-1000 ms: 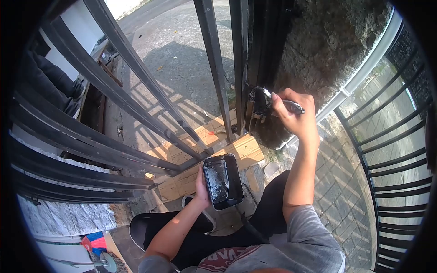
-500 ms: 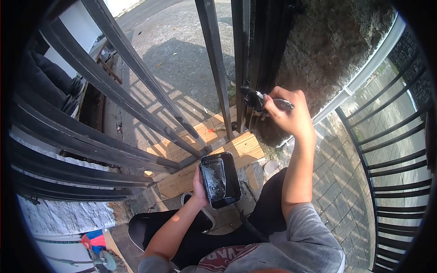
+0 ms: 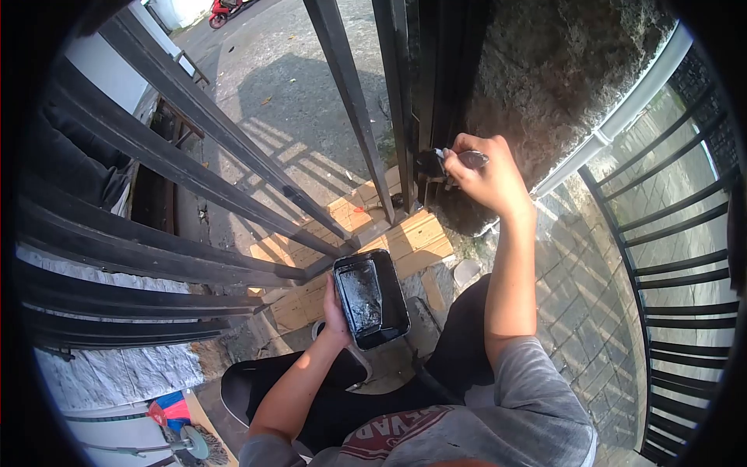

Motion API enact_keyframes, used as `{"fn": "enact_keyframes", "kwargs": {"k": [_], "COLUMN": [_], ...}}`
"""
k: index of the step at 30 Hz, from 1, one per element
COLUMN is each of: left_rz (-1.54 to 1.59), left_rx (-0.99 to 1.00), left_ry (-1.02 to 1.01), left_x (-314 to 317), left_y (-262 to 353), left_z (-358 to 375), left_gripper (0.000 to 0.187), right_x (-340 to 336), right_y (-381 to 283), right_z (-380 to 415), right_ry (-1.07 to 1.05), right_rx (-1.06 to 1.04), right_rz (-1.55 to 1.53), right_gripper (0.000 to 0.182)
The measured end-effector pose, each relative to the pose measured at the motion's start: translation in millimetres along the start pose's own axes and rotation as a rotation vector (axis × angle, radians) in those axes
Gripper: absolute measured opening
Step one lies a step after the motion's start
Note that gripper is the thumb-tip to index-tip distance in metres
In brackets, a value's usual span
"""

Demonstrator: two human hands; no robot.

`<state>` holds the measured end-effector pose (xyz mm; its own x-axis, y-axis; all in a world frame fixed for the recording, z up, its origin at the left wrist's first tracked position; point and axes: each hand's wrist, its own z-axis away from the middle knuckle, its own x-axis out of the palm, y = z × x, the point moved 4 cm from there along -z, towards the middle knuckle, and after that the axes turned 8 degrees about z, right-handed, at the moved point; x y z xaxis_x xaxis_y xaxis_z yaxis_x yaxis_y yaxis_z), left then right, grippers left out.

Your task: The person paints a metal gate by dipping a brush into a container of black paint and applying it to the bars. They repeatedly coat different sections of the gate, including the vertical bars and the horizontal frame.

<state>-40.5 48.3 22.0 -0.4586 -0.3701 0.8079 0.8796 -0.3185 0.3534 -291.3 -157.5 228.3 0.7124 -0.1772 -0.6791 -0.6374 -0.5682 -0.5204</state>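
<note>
My left hand (image 3: 335, 317) holds a black paint tray (image 3: 396, 302) by its left side, above my lap. Dark, shiny paint coats the inside of the tray. In my right hand (image 3: 493, 177) is a paintbrush (image 3: 474, 159), its handle pinched between thumb and fingers. The brush's dark bristles are up against a black metal gate post (image 3: 426, 101) beside the rough wall; whether they touch it is hard to make out. Black metal bars (image 3: 342, 86) stand to the left of that post.
Cardboard (image 3: 416, 237) lies under the bars. A rough stone wall (image 3: 545, 93) rises at right, with a white pipe (image 3: 603, 136) along it. Another barred fence (image 3: 685, 311) stands far right. A red motorbike (image 3: 222, 13) is on the road beyond the bars.
My view has shifted a little, bringing the red motorbike in at the top. The brush and my right hand appear slightly higher and further left. Both hands keep their hold.
</note>
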Motion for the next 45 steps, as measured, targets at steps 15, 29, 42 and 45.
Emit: {"fn": "enact_keyframes", "kwargs": {"k": [15, 29, 42, 45], "left_rz": [0.026, -0.04, -0.109, -0.067], "left_rx": [-0.15, -0.136, 0.114, 0.105], "left_ry": [0.073, -0.159, -0.016, 0.0], "left_x": [-75, 18, -16, -9], "left_y": [0, -25, 21, 20], "left_z": [-22, -68, -14, -5], "left_gripper": [0.085, 0.084, 0.073, 0.074], "right_x": [-19, 9, 8, 11], "right_y": [43, 49, -10, -9], "right_z": [26, 32, 7, 6], "right_ry": [-0.087, 0.263, 0.649, 0.498], "right_rx": [0.463, 0.477, 0.295, 0.351], "right_rz": [-0.55, -0.891, -1.589, -1.596], "right_gripper": [0.024, 0.02, 0.018, 0.023]}}
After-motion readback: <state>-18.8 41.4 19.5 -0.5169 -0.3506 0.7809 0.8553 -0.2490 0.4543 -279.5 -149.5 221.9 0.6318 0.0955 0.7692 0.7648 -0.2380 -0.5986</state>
